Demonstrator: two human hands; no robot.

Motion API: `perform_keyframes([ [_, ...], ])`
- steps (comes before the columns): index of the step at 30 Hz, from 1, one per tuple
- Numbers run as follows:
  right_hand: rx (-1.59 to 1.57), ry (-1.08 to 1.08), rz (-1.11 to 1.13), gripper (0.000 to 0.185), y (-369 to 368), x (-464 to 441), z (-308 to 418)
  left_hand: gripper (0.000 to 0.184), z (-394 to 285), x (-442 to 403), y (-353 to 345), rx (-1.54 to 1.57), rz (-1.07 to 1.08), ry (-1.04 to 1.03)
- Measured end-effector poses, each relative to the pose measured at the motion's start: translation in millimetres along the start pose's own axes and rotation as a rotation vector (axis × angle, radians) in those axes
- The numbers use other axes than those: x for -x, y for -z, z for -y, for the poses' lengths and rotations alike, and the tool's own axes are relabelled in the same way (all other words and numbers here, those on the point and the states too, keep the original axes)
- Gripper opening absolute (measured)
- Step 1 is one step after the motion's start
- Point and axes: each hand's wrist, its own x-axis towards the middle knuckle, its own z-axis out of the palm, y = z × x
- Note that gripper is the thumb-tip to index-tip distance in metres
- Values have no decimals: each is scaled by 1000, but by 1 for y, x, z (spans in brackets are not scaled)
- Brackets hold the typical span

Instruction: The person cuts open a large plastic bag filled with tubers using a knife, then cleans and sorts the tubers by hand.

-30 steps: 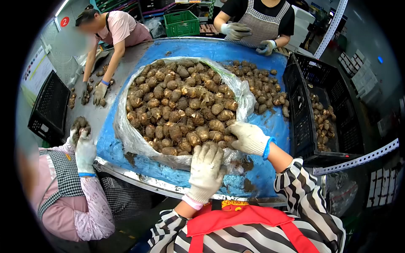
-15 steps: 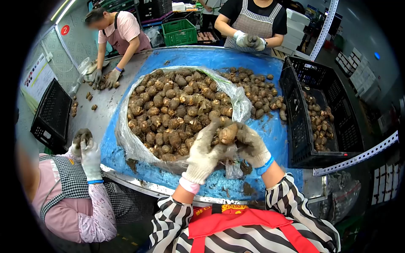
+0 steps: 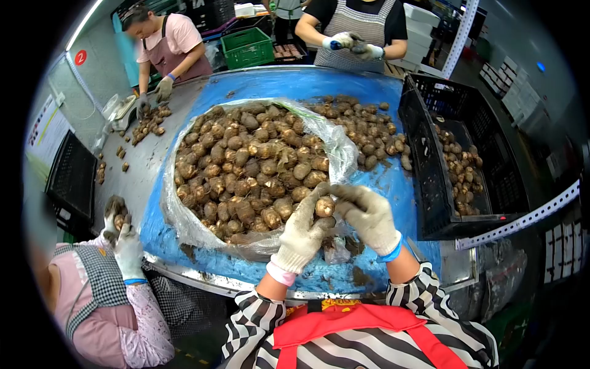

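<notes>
My left hand (image 3: 299, 237), in a soiled white knit glove, is closed around a small brown taro (image 3: 324, 207) whose pale cut end faces me. My right hand (image 3: 370, 216), gloved too and with a blue band at the wrist, is bent over the same taro from the right, fingertips and thumb at its edge. Just beyond my hands lies a large heap of taros (image 3: 252, 166) in an open clear plastic bag (image 3: 341, 144). A scrap of clear plastic (image 3: 337, 252) lies below my hands.
More loose taros (image 3: 369, 132) lie on the blue sheet (image 3: 402, 203) behind the bag. On the right stands a black crate (image 3: 439, 229) holding taros. Co-workers stand at the left and far sides, handling taros. A black crate (image 3: 74, 178) leans at the left edge.
The taro in my hands has turned from lying lengthwise to showing its pale end. My right fingers have straightened somewhat. The view has shifted slightly; the far-left co-worker has straightened up.
</notes>
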Motion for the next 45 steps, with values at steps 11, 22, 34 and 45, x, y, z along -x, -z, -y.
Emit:
perform_keyframes([
  [11, 637, 299, -32, 23, 13, -8, -18, 80, -6, -3, 0, -317, 119, -206],
  [22, 428, 753, 106, 58, 28, 6, 33, 59, -33, 3, -12, -355, 96, -278],
  [34, 16, 307, 649, 50, 35, 27, -26, 31, -53, 20, -14, -340, 756, -96],
  [45, -93, -8, 174, 36, 48, 12, -16, 61, -55, 23, -37, -166, 388, 48],
])
